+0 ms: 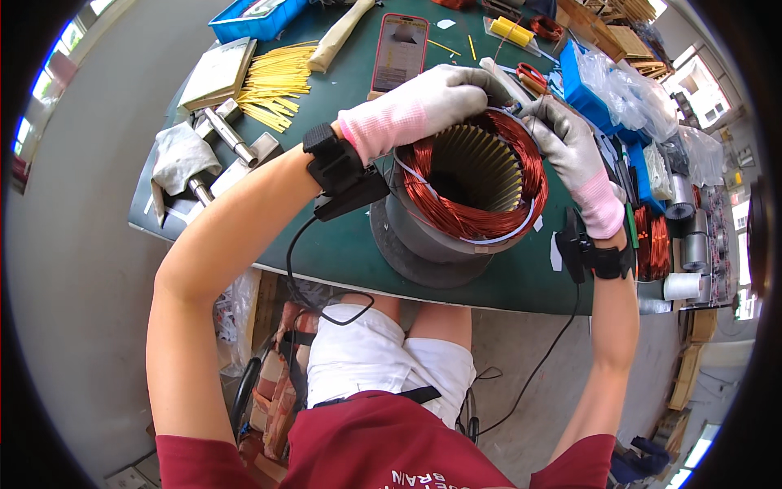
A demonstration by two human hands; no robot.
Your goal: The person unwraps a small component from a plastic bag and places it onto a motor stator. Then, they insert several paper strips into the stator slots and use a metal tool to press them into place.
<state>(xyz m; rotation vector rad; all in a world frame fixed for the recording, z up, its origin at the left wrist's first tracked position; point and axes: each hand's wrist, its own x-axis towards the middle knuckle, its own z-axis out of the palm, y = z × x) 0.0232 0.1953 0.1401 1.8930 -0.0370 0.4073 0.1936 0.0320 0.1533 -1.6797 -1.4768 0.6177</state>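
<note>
A motor stator (444, 236) stands upright on the table in front of me, on a round dark base. Thick copper windings (468, 218) ring its top, bound with white cord, and yellowish slot liners line the bore. At the far rim, my left hand (440, 102), in a white and pink glove, has its fingers curled closed. Gloved alike, my right hand (566, 143) pinches at the far right of the windings, close to the left fingertips. A thin wire rises near the fingers. What each hand grips is too small and covered to make out.
On the green table (326, 236) lie yellow strips (273, 77), a phone (399, 53), metal tools (228, 134) and red-handled scissors (531, 77). Blue bins (586, 90) with plastic bags stand at right, near copper coils (652, 244) and a white thread spool (683, 286). Cables hang from both wrists.
</note>
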